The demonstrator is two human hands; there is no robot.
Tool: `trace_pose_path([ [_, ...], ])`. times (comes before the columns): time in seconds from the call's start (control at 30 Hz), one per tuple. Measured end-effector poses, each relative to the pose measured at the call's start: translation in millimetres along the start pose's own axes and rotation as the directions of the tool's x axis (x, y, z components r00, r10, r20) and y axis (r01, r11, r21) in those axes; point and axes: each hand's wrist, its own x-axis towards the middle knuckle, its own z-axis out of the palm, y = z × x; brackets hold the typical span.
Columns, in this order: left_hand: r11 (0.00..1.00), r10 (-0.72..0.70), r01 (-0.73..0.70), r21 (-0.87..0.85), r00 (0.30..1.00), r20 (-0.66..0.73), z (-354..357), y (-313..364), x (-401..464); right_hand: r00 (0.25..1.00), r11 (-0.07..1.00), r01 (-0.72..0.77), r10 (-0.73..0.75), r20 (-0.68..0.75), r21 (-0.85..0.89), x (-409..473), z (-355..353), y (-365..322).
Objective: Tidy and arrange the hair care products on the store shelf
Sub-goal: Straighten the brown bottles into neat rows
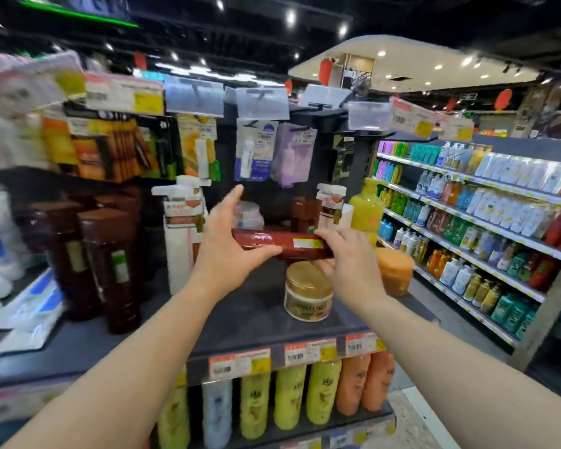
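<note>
- A dark red-brown bottle (282, 244) lies sideways in mid-air at the centre of the frame, above the dark shelf (240, 315); a yellow-green label sits near its right end
- The left hand (222, 244) grips the bottle's left end, thumb curled under it; its fingers reach straight upward and spread rather wide
- The right hand (347, 257) pinches the right end, fingers curled over the top and thumb beneath
- Just below the bottle, a gold-lidded jar (308, 294) stands upright on the shelf; an orange jar (394, 270) stands near it, to the right
- Behind the hands stand a white pump bottle (182, 228) and a yellow bottle (366, 210); tall brown bottles (107, 264) fill the left middle of the frame
- Price tags (292, 356) line the shelf's front edge; yellow and orange bottles (305, 393) stand in a row beneath, at lower centre
- At the right of the frame, another aisle's shelves (480, 222) hold many coloured bottles; the left edge is blurred
</note>
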Motion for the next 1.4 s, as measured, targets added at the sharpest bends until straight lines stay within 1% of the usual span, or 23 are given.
trace_pose_path([
  [0.07,0.975,-0.133,0.124,-0.185,0.990,-0.038,-26,-4,-10,0.998,0.998,0.049,-0.050,0.032,0.031,2,8,-23],
  [0.1,0.963,-0.172,0.161,-0.215,0.985,-0.032,-39,-8,-15,0.996,0.996,0.070,-0.072,0.046,0.046,2,10,-32],
  [0.2,0.945,-0.275,0.283,-0.164,0.959,0.069,-70,-20,-36,0.982,0.985,0.173,-0.174,0.078,0.017,8,12,-55],
  [0.27,0.921,-0.353,0.373,-0.114,0.921,0.163,-80,-32,-51,0.967,0.970,0.240,-0.236,0.100,-0.028,14,10,-67],
  [0.3,0.913,-0.376,0.397,-0.095,0.908,0.187,-81,-39,-59,0.960,0.965,0.261,-0.255,0.116,-0.040,16,10,-72],
  [0.37,0.902,-0.404,0.423,-0.081,0.897,0.181,-84,-55,-71,0.949,0.957,0.285,-0.275,0.152,-0.048,17,12,-83],
  [0.43,0.890,-0.434,0.448,-0.083,0.890,0.143,-87,-65,-78,0.942,0.955,0.292,-0.279,0.187,-0.047,14,18,-89],
  [0.77,0.849,-0.484,0.494,-0.185,0.869,0.101,-100,-62,-88,0.941,0.962,0.274,-0.270,0.206,0.008,9,36,-93],
  [0.83,0.838,-0.492,0.503,-0.212,0.864,0.102,-100,-63,-90,0.951,0.967,0.253,-0.252,0.180,0.017,6,39,-93],
  [0.87,0.831,-0.498,0.507,-0.230,0.861,0.098,-100,-63,-91,0.965,0.975,0.220,-0.224,0.134,0.043,4,39,-95],
  [0.9,0.816,-0.511,0.515,-0.261,0.855,0.090,-101,-65,-93,0.984,0.984,0.148,-0.157,0.083,0.099,2,39,-98],
  [0.93,0.797,-0.525,0.523,-0.303,0.847,0.080,-100,-67,-94,0.997,0.982,0.042,-0.052,0.052,0.184,1,37,-101],
  [0.97,0.770,-0.543,0.531,-0.353,0.836,0.074,-100,-69,-95,0.996,0.954,-0.081,0.066,0.060,0.289,0,34,-106],
  [1.0,0.740,-0.555,0.534,-0.408,0.828,0.078,-100,-70,-96,0.979,0.891,-0.202,0.173,0.107,0.406,0,33,-109],
  [1.03,0.704,-0.565,0.537,-0.465,0.820,0.092,-99,-69,-97,0.949,0.792,-0.314,0.253,0.188,0.524,0,34,-113],
  [1.07,0.664,-0.570,0.537,-0.520,0.814,0.113,-98,-69,-97,0.911,0.662,-0.413,0.294,0.290,0.625,-1,34,-116],
  [1.1,0.623,-0.575,0.539,-0.566,0.807,0.137,-98,-69,-97,0.870,0.517,-0.492,0.288,0.399,0.701,-2,36,-120],
  [1.13,0.591,-0.570,0.541,-0.599,0.805,0.164,-98,-69,-96,0.832,0.381,-0.555,0.240,0.501,0.739,-4,38,-124],
  [1.17,0.564,-0.559,0.543,-0.622,0.806,0.196,-98,-70,-96,0.799,0.283,-0.600,0.168,0.578,0.748,-6,39,-127],
  [1.2,0.543,-0.544,0.548,-0.636,0.807,0.231,-98,-70,-96,0.779,0.242,-0.621,0.089,0.620,0.745,-7,40,-132],
  [1.27,0.498,-0.516,0.572,-0.652,0.800,0.307,-100,-70,-97,0.763,0.198,-0.627,-0.036,0.645,0.753,-9,41,-138],
  [1.33,0.452,-0.499,0.597,-0.663,0.785,0.367,-101,-71,-99,0.757,0.149,-0.630,-0.101,0.646,0.762,-10,44,-140],
  [1.4,0.431,-0.492,0.620,-0.655,0.770,0.406,-102,-71,-102,0.750,0.144,-0.635,-0.122,0.650,0.759,-10,46,-140],
])
